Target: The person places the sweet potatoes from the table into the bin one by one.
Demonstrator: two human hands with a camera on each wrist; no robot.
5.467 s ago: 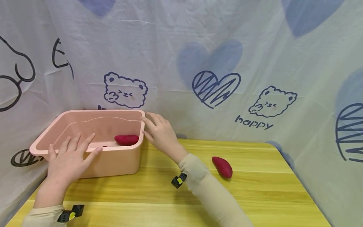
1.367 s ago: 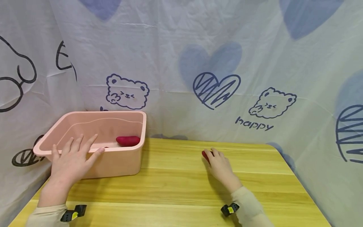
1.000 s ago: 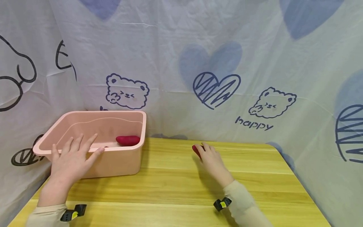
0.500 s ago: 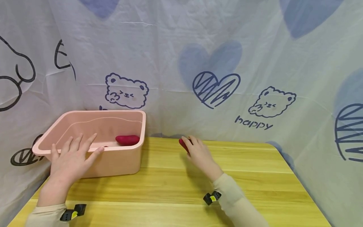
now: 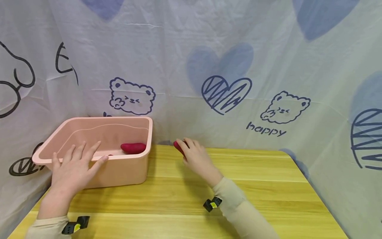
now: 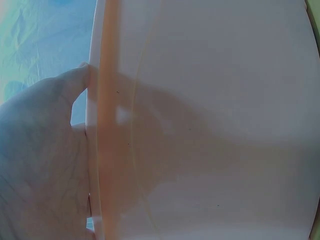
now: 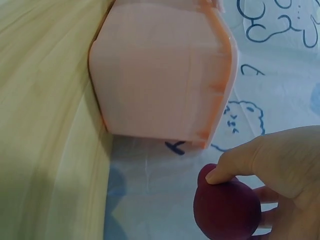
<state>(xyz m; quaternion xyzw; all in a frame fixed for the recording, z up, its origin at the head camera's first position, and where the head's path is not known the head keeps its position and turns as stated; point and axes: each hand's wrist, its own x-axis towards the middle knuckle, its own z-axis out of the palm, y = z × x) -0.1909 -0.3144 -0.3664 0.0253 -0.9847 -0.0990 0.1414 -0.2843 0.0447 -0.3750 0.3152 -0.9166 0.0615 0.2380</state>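
A pink plastic bin stands at the left of the wooden table. Over its near rim lies my left hand, fingers spread and straight; the left wrist view shows the thumb and palm edge against the rim. My right hand holds a dark red sweet potato above the table, right of the bin, gripped between thumb and fingers. In the head view the hand covers most of that sweet potato. Inside the bin, a second red sweet potato lies by the right wall. A bit of another red thing peeks over the near rim.
The wooden table reaches to the right and towards me. Behind it and at both sides hangs a pale cloth printed with hearts and bears, close to the bin's back.
My right hand left the bin's right rim, took the sweet potato from the table's right part, and has carried it left and up towards the bin. The left hand stays on the rim.
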